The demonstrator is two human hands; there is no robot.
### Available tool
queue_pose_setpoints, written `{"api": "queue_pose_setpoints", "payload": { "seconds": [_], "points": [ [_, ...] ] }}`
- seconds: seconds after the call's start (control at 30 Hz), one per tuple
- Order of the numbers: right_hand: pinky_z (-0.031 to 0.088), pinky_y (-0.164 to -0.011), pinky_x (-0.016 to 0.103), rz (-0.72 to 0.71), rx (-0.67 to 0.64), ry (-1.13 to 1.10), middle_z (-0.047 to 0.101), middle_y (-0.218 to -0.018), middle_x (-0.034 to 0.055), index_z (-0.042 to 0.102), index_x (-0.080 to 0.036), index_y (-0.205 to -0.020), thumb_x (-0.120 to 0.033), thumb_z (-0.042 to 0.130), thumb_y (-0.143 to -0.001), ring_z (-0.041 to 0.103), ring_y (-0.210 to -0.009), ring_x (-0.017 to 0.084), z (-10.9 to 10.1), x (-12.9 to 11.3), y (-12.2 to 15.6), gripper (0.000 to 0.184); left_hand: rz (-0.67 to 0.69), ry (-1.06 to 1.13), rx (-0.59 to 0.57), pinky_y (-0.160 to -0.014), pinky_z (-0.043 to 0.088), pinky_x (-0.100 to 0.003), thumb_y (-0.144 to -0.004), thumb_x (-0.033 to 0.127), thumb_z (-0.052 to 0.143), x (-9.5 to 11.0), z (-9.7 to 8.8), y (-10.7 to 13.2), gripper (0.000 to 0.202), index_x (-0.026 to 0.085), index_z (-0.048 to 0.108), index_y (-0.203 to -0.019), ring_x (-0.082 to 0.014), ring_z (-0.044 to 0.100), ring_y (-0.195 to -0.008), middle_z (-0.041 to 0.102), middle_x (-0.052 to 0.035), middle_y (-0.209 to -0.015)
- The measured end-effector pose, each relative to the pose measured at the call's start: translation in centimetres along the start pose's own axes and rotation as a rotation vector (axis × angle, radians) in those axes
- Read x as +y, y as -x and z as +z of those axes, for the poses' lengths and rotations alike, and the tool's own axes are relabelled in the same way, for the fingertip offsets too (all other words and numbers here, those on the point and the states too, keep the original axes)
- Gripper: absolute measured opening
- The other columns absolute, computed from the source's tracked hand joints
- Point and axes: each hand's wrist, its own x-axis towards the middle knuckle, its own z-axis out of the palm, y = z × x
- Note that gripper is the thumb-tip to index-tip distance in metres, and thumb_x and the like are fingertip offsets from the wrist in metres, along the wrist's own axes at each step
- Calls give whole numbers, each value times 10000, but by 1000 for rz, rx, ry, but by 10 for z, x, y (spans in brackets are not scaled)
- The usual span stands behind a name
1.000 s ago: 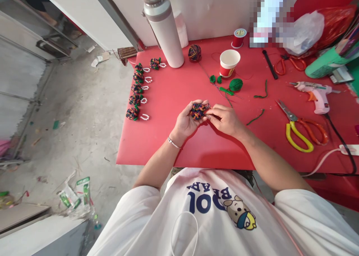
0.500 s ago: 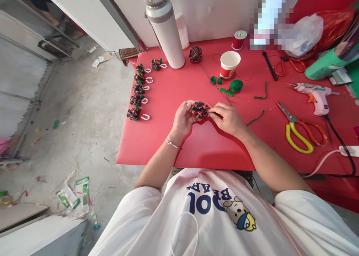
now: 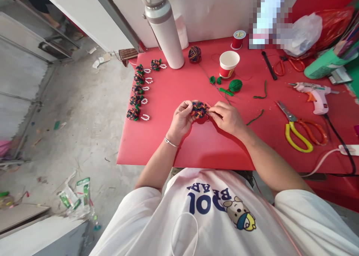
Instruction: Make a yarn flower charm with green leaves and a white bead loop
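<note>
A multicoloured yarn rosette (image 3: 199, 109) is held just above the red table (image 3: 174, 136), near its middle. My left hand (image 3: 181, 120) curls round the rosette's left side. My right hand (image 3: 227, 117) pinches its right edge with thumb and forefinger, and a thin reddish stick shows at the fingertips. Both hands are closed on the piece.
Several finished yarn rosettes with bead loops (image 3: 136, 93) line the table's left edge. Behind lie a yarn ball (image 3: 194, 53), white flask (image 3: 165, 27), paper cup (image 3: 229, 63), green yarn (image 3: 235, 85) and red spool (image 3: 238, 39). Right: yellow-orange scissors (image 3: 300, 130), glue gun (image 3: 315, 93).
The rosette has been turned a little in my fingers and my left fingers have closed further over it. Both hands stay in the same spot.
</note>
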Motion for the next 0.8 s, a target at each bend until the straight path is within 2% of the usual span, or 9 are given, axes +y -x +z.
{"api": "queue_pose_setpoints", "payload": {
  "seconds": [0.1, 0.27, 0.4, 0.53, 0.8],
  "points": [
    [532, -757, 323, 18, -1, 2, 746, -950, 65, 788, -232, -1042, -287, 633, -1076, 694, -836, 196, 0, 0, 0, 169, -10, 21, -8, -769, 631, -242, -877, 321, 878, 0, 0, 0, 278, 208, 624, -891, -136, 749, -875, 773, -12, -1092],
    [538, -759, 333, 23, -9, -17, 740, -944, 66, 793, -235, -1043, -276, 638, -1069, 695, -838, 203, -1, -1, -1, 162, -127, 5, -4, -740, 618, -246, -914, 353, 817, 2, 3, 2, 209, 204, 673, -934, -153, 748, -827, 788, -24, -981],
    [543, -765, 335, 40, -25, -33, 738, -946, 62, 794, -247, -1041, -287, 641, -1068, 689, -839, 203, -2, -1, -1, 160, -79, 35, 21, -765, 611, -248, -896, 264, 828, 4, 6, 4, 225, 208, 613, -867, -153, 750, -879, 794, -24, -1106],
    [543, -761, 337, 28, -20, -35, 738, -938, 65, 789, -238, -1028, -277, 631, -1067, 683, -824, 202, -2, -1, -2, 168, -45, 66, 16, -819, 621, -254, -920, 251, 820, 4, 7, 5, 226, 212, 602, -877, -157, 753, -938, 790, -30, -1182],
    [534, -742, 331, 11, -1, -29, 736, -917, 62, 783, -225, -987, -240, 637, -1047, 673, -800, 196, -3, -2, -3, 158, -38, 112, 22, -861, 617, -260, -974, 239, 773, 6, 8, 5, 194, 210, 598, -895, -143, 754, -932, 787, -22, -1165]
  ]
}}
